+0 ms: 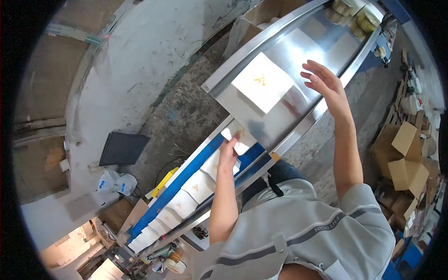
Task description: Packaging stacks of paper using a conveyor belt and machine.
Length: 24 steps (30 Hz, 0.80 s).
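Note:
My left hand (227,153) is closed on the edge of a white square packet (243,140) at the upper end of a blue conveyor belt (179,189), where it meets a steel table. Behind that hand, a row of similar white packets (197,186) with small gold prints runs down the belt, some overlapping. One thicker white square packet (262,83), perhaps a stack, lies on the steel table (259,125), gold print upward. To its right, my right hand (324,83) hovers over the table with fingers apart, holding nothing.
Clear tubs (366,22) stand at the table's far end. Raised metal rims (303,128) border the tabletop. Open cardboard boxes (406,158) sit on the floor at right. Left of the conveyor are a dark panel (123,148), a plastic bag (116,182) and a yellow part (164,182).

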{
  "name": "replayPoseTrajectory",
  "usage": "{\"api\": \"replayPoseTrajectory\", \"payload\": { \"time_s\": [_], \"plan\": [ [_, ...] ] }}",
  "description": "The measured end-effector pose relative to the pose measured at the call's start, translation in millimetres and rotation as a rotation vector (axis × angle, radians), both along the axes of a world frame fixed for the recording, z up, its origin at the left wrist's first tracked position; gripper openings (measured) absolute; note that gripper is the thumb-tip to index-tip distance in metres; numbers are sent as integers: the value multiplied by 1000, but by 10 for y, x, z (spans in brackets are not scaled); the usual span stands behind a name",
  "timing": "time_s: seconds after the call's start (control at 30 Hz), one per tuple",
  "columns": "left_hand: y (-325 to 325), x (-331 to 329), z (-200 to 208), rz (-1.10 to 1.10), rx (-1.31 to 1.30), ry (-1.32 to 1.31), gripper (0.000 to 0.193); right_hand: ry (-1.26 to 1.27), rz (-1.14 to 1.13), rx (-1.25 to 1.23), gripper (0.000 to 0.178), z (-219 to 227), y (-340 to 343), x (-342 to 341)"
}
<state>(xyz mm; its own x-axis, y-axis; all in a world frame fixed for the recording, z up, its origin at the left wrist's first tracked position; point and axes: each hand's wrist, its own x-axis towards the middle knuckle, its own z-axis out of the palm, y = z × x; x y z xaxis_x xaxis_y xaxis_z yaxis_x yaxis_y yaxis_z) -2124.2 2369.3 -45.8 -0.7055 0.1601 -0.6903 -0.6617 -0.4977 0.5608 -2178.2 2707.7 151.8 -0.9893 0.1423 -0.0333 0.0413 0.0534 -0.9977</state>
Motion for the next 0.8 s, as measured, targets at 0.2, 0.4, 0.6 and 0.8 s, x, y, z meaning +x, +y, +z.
{"api": "replayPoseTrajectory", "payload": {
  "time_s": [0.2,0.4,0.6,0.8],
  "plan": [
    [-50,224,-164,-13,-3,-26,38,-2,-7,32,62,-71,-57,-16],
    [57,293,-224,-16,-73,-92,38,-18,13,21,64,-155,-31,-29],
    [-57,259,-541,-28,-177,-65,41,-34,27,31,65,-155,-109,-48],
    [-63,216,-299,33,-217,-25,68,-100,72,105,66,-282,-136,-335]
  ]
}}
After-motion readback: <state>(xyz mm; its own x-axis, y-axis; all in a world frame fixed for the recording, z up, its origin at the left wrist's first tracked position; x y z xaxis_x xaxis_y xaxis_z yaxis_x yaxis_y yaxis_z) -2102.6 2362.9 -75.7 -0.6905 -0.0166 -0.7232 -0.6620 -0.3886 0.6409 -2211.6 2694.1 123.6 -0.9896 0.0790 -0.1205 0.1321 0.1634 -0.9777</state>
